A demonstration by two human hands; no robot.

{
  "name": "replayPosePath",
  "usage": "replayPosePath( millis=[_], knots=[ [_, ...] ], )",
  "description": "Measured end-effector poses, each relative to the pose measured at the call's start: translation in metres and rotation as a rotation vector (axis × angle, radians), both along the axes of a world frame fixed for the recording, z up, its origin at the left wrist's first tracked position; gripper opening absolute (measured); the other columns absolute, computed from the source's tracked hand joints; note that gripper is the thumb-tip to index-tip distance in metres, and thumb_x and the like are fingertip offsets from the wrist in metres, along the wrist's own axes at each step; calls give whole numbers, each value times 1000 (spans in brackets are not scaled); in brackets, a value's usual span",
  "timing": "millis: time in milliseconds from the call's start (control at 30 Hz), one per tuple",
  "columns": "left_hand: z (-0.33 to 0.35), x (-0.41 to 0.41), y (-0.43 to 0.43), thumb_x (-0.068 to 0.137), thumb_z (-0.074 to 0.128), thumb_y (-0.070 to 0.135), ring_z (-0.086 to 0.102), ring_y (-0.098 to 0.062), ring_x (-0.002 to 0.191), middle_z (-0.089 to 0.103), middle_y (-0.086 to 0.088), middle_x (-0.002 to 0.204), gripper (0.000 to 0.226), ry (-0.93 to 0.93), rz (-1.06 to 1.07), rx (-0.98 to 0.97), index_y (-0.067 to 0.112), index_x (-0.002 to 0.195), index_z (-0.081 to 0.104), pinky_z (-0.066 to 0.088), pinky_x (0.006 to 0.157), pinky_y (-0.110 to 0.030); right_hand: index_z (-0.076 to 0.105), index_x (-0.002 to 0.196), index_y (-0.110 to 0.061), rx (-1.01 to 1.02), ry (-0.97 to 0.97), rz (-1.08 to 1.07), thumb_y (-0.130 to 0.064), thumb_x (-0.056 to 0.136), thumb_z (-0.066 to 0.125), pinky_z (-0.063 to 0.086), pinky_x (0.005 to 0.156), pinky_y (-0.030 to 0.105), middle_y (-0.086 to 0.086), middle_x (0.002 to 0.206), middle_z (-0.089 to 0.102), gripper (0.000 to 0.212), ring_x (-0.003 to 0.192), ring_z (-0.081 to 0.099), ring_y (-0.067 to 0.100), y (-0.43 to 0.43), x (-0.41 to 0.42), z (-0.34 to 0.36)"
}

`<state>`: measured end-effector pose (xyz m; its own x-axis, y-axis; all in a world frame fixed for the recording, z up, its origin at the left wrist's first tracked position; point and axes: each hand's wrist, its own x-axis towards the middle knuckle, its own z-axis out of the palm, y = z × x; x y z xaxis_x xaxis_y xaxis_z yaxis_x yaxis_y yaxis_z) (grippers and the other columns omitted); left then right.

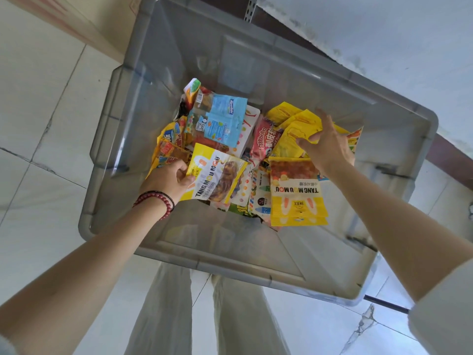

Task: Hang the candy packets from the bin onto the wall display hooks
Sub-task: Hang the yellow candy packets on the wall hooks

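A clear grey plastic bin stands on the floor with several candy packets piled in its bottom. My left hand, with a red bead bracelet on the wrist, pinches the corner of a yellow-and-white TANG MOU MOU packet at the pile's left. My right hand reaches into the right side and holds the edge of a plain yellow packet between thumb and fingers. A stack of yellow TANG MOU MOU gummy packets lies just below that hand. Blue packets and a pink packet lie in the middle.
The bin sits on pale floor tiles beside a white wall with a dark skirting board. A perforated metal upright rises at the wall. My legs in light trousers stand at the bin's near edge. No hooks are in view.
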<state>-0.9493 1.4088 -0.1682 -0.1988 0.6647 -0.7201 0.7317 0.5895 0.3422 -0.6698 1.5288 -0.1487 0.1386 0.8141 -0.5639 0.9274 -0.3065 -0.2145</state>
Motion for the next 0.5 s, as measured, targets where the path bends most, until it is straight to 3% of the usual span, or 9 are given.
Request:
replayPosePath(
  millis=[167, 267, 367, 500],
  knots=[
    [-3, -2, -2, 88, 59, 33, 53, -18, 77, 58, 6, 82, 16, -18, 24, 36, 22, 86, 49, 41, 67, -28, 28, 137, -37, -61, -8, -63, -40, 88, 61, 48, 67, 35, 2, 97, 69, 59, 98, 60, 29, 8, -4, -12],
    [-4, -3, -3, 87, 61, 33, 53, -17, 76, 56, 7, 79, 16, -23, 28, 50, 22, 85, 49, 38, 66, -26, 42, 128, -26, -131, 19, -43, -42, 87, 60, 51, 83, 44, 7, 115, 65, 47, 104, 59, 32, 12, -3, -17],
    [-4, -3, -3, 87, 61, 34, 52, -16, 75, 55, 9, 77, 17, -13, 17, 51, 21, 85, 50, 36, 65, -25, 37, 141, -24, -193, -22, 47, -46, 90, 55, 47, 89, 39, 12, 133, 54, 59, 112, 56, 33, 9, -2, -18],
    [-3, 0, -2, 87, 62, 34, 53, -16, 75, 54, 10, 75, 17, -8, 17, 55, 20, 87, 52, 37, 65, -25, 28, 147, -27, -214, -9, 37, -45, 94, 48, 45, 84, 35, 17, 129, 56, 59, 112, 55, 33, -12, -2, -16]
  ],
)
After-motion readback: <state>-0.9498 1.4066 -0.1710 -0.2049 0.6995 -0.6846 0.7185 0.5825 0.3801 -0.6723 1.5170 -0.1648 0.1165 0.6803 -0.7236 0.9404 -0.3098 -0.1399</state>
